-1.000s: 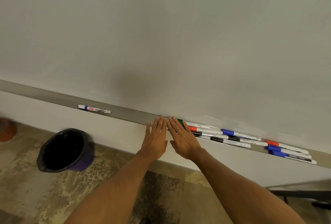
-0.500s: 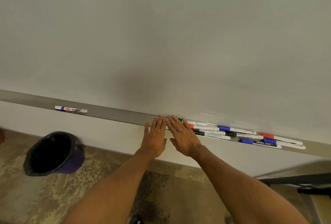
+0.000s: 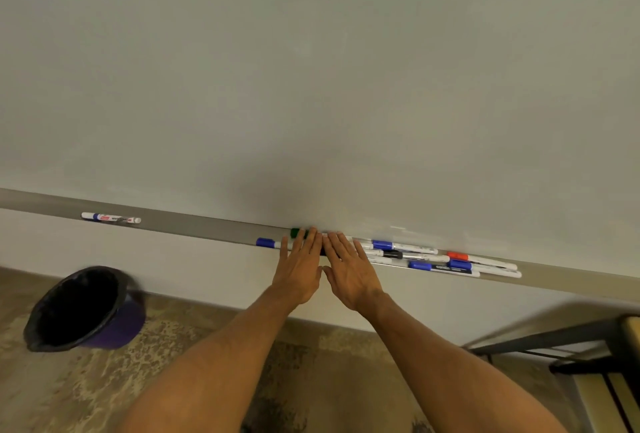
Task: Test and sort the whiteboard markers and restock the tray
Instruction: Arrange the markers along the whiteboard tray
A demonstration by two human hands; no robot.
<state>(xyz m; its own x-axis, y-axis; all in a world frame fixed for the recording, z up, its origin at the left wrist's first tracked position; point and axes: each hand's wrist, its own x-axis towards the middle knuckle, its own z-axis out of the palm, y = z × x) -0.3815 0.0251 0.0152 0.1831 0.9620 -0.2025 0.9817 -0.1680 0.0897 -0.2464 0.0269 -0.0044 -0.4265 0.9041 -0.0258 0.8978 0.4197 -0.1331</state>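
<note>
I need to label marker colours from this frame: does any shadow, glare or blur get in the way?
Head view: a soft shadow darkens the whiteboard just above the left hand and right hand; a faint glare streak lies above the marker cluster; cap colours read clearly, barrel print mostly does not; the furniture at the right edge is smeared.

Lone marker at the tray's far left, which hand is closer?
Left. The left hand rests well right of the marker; the right hand is farther right.

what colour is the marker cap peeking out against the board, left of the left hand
Green. The cap shows beside the left hand in the head view.
</note>
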